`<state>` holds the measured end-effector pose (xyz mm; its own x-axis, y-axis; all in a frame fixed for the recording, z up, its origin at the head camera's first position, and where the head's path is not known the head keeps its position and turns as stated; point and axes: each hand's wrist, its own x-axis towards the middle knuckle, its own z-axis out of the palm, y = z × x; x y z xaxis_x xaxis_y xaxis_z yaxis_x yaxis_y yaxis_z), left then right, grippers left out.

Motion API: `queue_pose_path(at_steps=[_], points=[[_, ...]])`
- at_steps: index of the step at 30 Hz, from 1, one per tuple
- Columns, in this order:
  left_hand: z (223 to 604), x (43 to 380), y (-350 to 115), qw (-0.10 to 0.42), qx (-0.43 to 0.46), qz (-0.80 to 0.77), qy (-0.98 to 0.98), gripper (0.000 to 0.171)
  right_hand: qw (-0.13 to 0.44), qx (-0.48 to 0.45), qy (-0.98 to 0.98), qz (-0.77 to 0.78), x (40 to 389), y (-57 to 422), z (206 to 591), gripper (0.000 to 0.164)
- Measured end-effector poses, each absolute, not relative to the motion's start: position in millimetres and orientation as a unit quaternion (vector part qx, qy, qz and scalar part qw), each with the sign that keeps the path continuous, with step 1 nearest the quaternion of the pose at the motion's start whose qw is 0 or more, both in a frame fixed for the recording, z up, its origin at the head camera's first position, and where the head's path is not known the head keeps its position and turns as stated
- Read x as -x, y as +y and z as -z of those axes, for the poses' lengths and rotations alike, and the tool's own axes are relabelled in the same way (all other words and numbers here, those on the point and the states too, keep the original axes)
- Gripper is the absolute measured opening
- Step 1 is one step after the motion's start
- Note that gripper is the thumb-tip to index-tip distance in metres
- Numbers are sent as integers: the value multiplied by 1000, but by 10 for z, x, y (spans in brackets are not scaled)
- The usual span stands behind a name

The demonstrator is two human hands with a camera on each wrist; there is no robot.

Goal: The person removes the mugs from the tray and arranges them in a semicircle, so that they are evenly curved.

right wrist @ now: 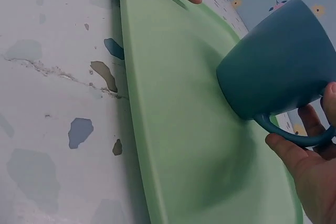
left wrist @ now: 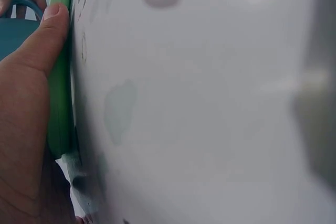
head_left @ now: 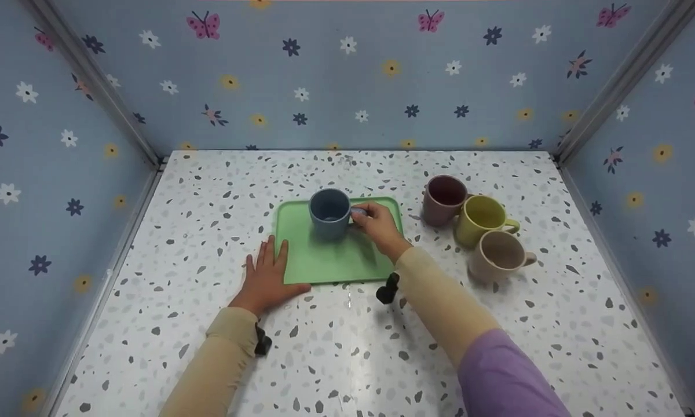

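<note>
My right hand (head_left: 382, 229) pinches the handle of a blue mug (head_left: 329, 227), which is upright over the back middle of a green tray (head_left: 339, 267). The right wrist view shows the mug (right wrist: 273, 61) close over the tray, its shadow falling on the green surface. My left hand (head_left: 269, 284) lies with fingers spread at the tray's front left corner. Its thumb reaches along the front edge, and in the left wrist view the thumb (left wrist: 44, 40) touches the green rim (left wrist: 62, 87).
To the right of the tray three mugs stand close together: a maroon mug (head_left: 438, 209), a yellow mug (head_left: 472, 230) and a beige mug (head_left: 489, 267). The speckled table (head_left: 208, 185) is bordered by flowered walls (head_left: 347, 75) at the back and both sides.
</note>
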<state>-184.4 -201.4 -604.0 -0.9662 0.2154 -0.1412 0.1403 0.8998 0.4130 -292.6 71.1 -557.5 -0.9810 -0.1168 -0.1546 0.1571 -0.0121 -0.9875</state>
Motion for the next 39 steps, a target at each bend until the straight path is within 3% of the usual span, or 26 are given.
queue_pose_path(at_steps=[15, 31, 39], points=[[5972, 1813, -2018, 74, -91, -208, 971, 122, 147, -6, 697, 702, 2752, 1163, 5330, 14], [6021, 1794, -2003, 78, -86, -202, 972, 123, 136, 23, 695, 706, 2396, 1932, 5266, 3], [5984, 1805, -1995, 75, -86, -205, 972, 122, 145, 49, 697, 701, 2192, 2191, 5308, 11]])
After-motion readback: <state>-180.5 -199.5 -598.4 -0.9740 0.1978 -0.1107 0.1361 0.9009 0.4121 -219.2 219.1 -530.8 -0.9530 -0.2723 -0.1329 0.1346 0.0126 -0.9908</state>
